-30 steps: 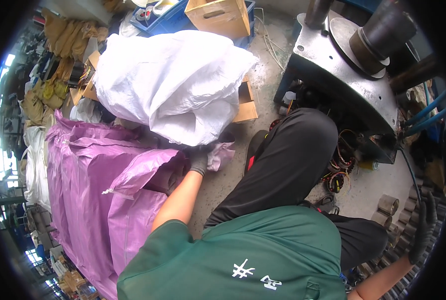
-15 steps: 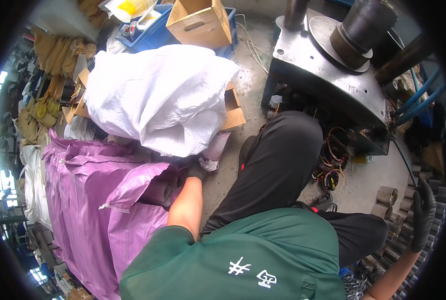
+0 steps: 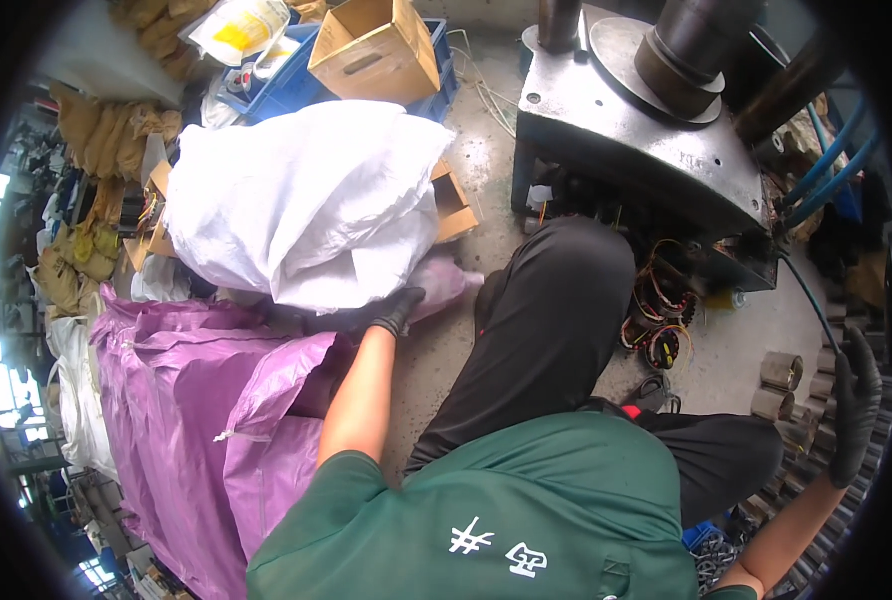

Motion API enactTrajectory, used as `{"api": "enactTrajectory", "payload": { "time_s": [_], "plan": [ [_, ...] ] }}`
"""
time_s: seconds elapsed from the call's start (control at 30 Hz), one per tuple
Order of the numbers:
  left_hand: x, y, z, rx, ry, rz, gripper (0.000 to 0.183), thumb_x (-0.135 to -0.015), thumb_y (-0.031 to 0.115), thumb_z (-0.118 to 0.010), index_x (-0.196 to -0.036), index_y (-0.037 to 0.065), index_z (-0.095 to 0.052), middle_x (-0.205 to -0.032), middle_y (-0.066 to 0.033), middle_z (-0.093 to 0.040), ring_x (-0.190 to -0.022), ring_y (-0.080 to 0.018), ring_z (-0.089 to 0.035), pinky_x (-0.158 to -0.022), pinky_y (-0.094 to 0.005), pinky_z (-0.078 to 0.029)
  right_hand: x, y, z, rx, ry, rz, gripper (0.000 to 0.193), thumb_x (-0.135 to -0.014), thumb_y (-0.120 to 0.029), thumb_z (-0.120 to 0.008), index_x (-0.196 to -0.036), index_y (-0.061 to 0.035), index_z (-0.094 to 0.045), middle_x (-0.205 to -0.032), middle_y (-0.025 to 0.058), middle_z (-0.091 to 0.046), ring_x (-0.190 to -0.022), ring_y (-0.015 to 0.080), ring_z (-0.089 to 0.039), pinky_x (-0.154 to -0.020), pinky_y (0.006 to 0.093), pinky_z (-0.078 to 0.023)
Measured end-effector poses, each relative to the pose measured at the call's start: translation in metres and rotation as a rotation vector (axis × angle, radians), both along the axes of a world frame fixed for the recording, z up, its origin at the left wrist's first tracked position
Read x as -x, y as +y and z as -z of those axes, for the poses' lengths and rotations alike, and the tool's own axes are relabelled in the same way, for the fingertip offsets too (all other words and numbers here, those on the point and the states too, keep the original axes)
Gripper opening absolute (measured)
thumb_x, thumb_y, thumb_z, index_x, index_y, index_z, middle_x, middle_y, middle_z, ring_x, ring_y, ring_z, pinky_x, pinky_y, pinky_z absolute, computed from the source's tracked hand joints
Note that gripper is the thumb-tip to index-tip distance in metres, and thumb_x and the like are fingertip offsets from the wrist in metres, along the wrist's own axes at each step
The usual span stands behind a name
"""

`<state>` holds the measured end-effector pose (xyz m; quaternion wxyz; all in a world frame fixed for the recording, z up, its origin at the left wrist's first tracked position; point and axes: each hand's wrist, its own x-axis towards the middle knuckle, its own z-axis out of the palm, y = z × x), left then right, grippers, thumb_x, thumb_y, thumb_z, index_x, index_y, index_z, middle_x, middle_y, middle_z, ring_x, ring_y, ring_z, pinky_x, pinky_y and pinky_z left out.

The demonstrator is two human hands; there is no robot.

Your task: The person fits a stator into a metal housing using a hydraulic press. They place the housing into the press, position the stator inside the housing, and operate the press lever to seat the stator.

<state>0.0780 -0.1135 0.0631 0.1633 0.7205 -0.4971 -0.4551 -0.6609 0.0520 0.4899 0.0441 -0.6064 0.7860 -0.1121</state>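
Note:
My left hand (image 3: 401, 308), in a dark glove, is closed at the edge of a pinkish translucent plastic bag (image 3: 440, 285); part of its fingers is hidden. Just above it bulges a large white woven sack (image 3: 296, 200), lying over cardboard boxes. A big purple woven sack (image 3: 181, 400) stands left of my forearm, its mouth folded open. Far to the right, my gloved right hand (image 3: 854, 410) has its fingers stretched out and holds nothing visible. It is by rows of metal cylinders (image 3: 821, 440), near the end of a thin green hose (image 3: 811, 295).
A heavy metal machine (image 3: 636, 125) stands ahead on the right. Wires with ring-shaped parts (image 3: 666, 330) lie beneath it. At the back, a cardboard box (image 3: 374, 60) rests on blue crates (image 3: 286, 85). Two short metal rings (image 3: 781, 371) stand on the floor.
My left hand has moved up and out from beside the purple sack's mouth. The pinkish bag's loose end has swung right and up. My right hand stays outstretched, slightly shifted.

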Motion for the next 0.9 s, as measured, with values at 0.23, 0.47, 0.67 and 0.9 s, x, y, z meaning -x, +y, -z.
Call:
{"api": "enactTrajectory", "payload": {
  "time_s": [0.23,0.47,0.67,0.9],
  "plan": [
    [0.049,0.0,-0.127,0.051,-0.215,0.232,0.053,-0.082,0.023,-0.071,-0.13,0.002,-0.061,-0.128,-0.0229,-0.064,-0.127,-0.0332,-0.058,-0.107,-0.0423,-0.046,-0.169,-0.071,-0.021,0.141,0.196,-0.649,0.058,-0.088,-0.011,-0.074,-0.143,-0.0054,-0.057,-0.135,0.0151,-0.061,-0.125,0.027,-0.059,-0.105,0.0379,-0.047],
    [0.094,-0.007,-0.271,0.803,0.747,0.333,0.037,-0.073,-0.005,-0.065,-0.11,0.0,-0.07,-0.131,-0.0082,-0.055,-0.122,-0.0243,-0.056,-0.104,-0.0367,-0.046,-0.38,-0.224,0.085,-0.407,-1.335,-0.824,0.093,-0.083,-0.04,-0.082,-0.157,-0.003,-0.039,-0.149,0.0155,-0.053,-0.136,0.0274,-0.051,-0.115,0.0387,-0.04],
    [0.088,-0.014,-0.29,1.185,0.17,0.327,0.047,-0.071,-0.001,-0.071,-0.116,0.002,-0.06,-0.134,-0.017,-0.051,-0.117,-0.0293,-0.056,-0.098,-0.0345,-0.049,-0.471,-0.245,0.139,-0.879,-1.866,-0.742,0.052,-0.087,-0.03,-0.078,-0.128,-0.0014,-0.062,-0.115,0.0118,-0.069,-0.108,0.0202,-0.065,-0.099,0.0333,-0.052],
    [-0.002,0.117,-0.15,0.341,-0.025,0.334,0.065,-0.087,0.028,-0.077,-0.142,0.004,-0.051,-0.135,-0.0155,-0.056,-0.129,-0.0307,-0.056,-0.105,-0.0418,-0.049,-0.485,-0.253,0.158,-0.418,-1.616,-0.495,0.053,-0.083,0.004,-0.071,-0.134,0.0024,-0.057,-0.118,0.0164,-0.07,-0.097,0.0259,-0.072,-0.089,0.0368,-0.06]
  ]
}}
